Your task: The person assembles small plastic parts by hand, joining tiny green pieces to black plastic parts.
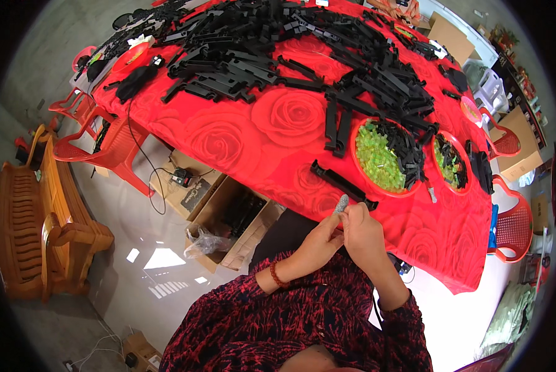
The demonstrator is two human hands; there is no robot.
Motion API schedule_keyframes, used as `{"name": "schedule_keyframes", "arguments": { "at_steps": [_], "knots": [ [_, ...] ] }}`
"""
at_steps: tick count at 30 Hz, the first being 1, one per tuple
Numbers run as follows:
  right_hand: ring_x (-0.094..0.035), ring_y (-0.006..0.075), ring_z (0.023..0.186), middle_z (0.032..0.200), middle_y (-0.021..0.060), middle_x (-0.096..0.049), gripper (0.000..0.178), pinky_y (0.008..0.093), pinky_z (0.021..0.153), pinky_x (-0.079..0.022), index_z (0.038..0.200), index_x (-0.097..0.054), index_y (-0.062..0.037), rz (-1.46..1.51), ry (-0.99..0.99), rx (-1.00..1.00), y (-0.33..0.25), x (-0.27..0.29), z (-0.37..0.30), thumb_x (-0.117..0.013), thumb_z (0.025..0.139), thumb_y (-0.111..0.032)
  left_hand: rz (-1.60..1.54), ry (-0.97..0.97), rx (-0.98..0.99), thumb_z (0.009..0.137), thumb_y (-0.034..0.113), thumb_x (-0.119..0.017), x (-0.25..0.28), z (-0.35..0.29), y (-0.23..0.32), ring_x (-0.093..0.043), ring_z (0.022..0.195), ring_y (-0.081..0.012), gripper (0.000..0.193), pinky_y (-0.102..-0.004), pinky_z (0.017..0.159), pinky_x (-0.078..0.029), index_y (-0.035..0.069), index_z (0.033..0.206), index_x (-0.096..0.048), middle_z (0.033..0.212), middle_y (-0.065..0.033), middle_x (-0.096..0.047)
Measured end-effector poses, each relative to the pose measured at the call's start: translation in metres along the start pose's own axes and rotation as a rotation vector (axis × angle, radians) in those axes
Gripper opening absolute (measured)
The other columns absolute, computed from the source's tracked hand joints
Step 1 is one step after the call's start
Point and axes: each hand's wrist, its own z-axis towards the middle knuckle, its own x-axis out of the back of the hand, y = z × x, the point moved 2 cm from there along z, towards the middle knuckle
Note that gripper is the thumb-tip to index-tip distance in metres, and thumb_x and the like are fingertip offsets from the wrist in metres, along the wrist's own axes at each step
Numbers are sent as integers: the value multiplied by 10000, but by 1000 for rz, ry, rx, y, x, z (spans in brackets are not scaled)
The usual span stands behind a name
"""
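My left hand (320,244), with a red bead bracelet (275,273) on its wrist, meets my right hand (362,230) just off the near edge of the table. A grey, textured finger cover (342,203) sticks up where the fingers come together. It seems to sit on a fingertip of my left hand, and the closed fingers of my right hand pinch at its base. The left fingers are drawn together and partly hidden. Right beyond the hands, a long black plastic part (340,183) lies on the red rose-patterned tablecloth (219,141).
A round bowl (356,162) of yellow-green and black small pieces stands right of the long part, with a second bowl (468,167) beside it. Black plastic parts (234,74) are heaped across the far table. Red chairs (120,146) and an open cardboard box (244,248) stand around.
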Motion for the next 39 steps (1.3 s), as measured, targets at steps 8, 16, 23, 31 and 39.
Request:
{"name": "schedule_keyframes", "arguments": {
  "at_steps": [8,16,23,31,39],
  "knots": [
    [-619,436,795,890,221,-593,168,474,657,-500,1007,-494,-18,346,32,-20,3,-5,-8,-624,928,-89,534,128,-368,866,-10,-602,10,1,-7,-654,850,-339,301,-403,694,-525,30,1164,-580,988,-165,-640],
    [-559,353,1039,1134,155,-579,437,431,877,-479,1233,-573,5,-299,208,1,50,1,9,-699,872,-206,546,265,-171,929,87,-595,36,21,4,-698,913,-349,366,-421,754,-560,31,1290,-561,950,-181,-718],
    [-531,309,1071,1152,126,-581,565,408,906,-447,1293,-562,-11,-493,-27,-81,75,-13,-4,-740,820,-264,-92,98,239,993,97,-553,31,26,-25,-685,799,-157,308,-273,679,-538,-6,1283,-540,954,-125,-707],
    [-542,292,930,923,100,-556,274,411,791,-448,965,-587,-64,-476,84,10,84,-23,-10,-739,777,-194,-234,64,318,1006,87,-508,26,34,-25,-685,860,-213,394,-301,739,-553,-30,1370,-415,1031,-170,-684],
    [-544,321,856,889,128,-545,234,419,753,-466,944,-562,-42,-210,144,4,73,-29,-19,-707,780,-126,-359,191,256,1039,175,-510,18,38,-31,-673,978,-235,324,-372,845,-558,-25,1285,-447,1122,-178,-654]
  ]
}}
